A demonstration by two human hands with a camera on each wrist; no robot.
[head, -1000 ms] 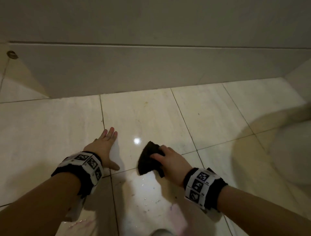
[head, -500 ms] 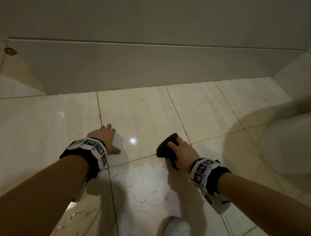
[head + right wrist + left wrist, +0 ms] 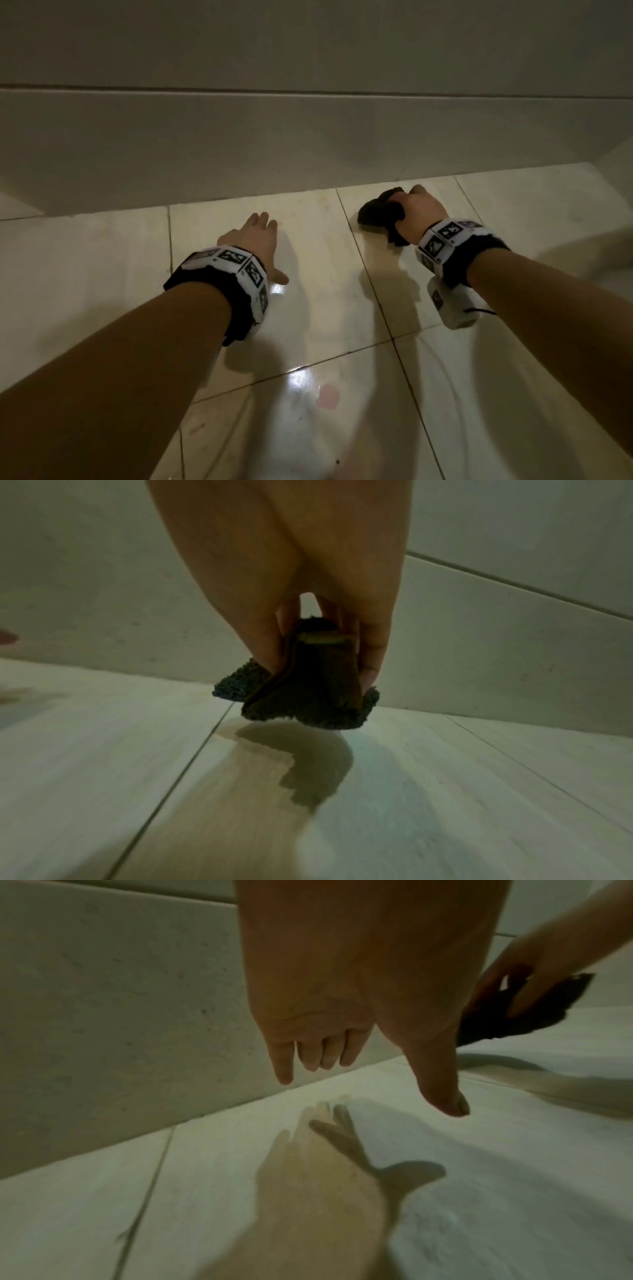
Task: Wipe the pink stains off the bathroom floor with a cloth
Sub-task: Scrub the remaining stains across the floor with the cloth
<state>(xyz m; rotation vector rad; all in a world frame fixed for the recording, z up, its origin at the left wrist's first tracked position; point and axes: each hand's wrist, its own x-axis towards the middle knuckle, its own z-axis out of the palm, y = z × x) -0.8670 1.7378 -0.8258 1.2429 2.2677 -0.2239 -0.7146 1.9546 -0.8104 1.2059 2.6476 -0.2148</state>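
Observation:
My right hand grips a dark fuzzy cloth near the wall's foot, on the far right tile. In the right wrist view the cloth hangs pinched between thumb and fingers, just above the floor, with its shadow below. My left hand is open, fingers straight, over the middle tile. In the left wrist view the left hand hovers a little above the floor, and the cloth shows at the right. A pink stain lies on the wet glossy tile near me, behind both hands.
A pale tiled wall rises straight ahead with a ledge line across it. A white rounded fixture sits at the right edge. Dark grout lines cross the cream floor tiles.
My right hand has carried the cloth forward and right toward the wall and lifted it off the floor. My left hand has risen from the tile and reached forward.

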